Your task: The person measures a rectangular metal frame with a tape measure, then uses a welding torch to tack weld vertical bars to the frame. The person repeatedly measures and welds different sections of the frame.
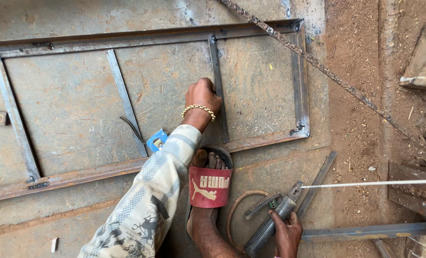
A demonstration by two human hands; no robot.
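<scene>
Right hand (287, 232) grips electrode holder (270, 222); left hand's (202, 95) fingers close against steel crossbar (218, 91).

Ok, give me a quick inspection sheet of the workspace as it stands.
Surface: worn metal sheet on the ground, scratched.
Job's things: steel frame with crossbars; upright crossbar; electrode holder carrying a thin rod.
Clutter: blue tape measure, curved metal strip, loose steel bars.
Grippers: left hand on the crossbar; right hand gripping the holder.
Cables: short dark wire.
Surroundings: red dirt, ribbed rod, sandalled foot.
</scene>
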